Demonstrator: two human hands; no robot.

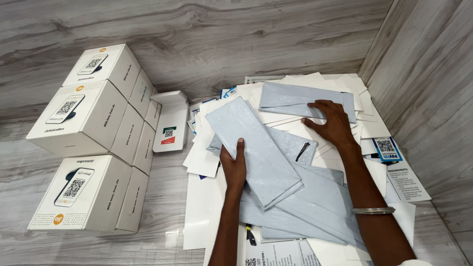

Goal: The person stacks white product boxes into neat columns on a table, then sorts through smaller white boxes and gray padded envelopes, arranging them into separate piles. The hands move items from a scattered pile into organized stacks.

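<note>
Where the grey wood-grain floor (197, 39) fills the upper left of the frame, a wall of the same grey planking (433, 98) rises along the right edge, the 2 meeting in a corner at upper right. Loose white sheets (202, 148) and printed leaflets (406, 180) lie spread from the centre toward that corner, with several grey mailer bags (315, 197) piled on top at lower centre. At the left stand stacked white cartons (84, 118) with a device pictured on their lids, and just to their right a small white box (171, 125) stands with its flap raised.

The left hand (234, 165) at centre grips a long folded grey mailer bag (256, 148), thumb on its upper face and fingers curled underneath, so the bag runs diagonally from upper left to lower right above the pile. The right hand (330, 120) at upper right of centre lies spread, fingers apart, pressing flat on another folded grey mailer (290, 98) that rests on the white sheets; it grasps nothing. A metal bangle (373, 211) circles the right forearm
</note>
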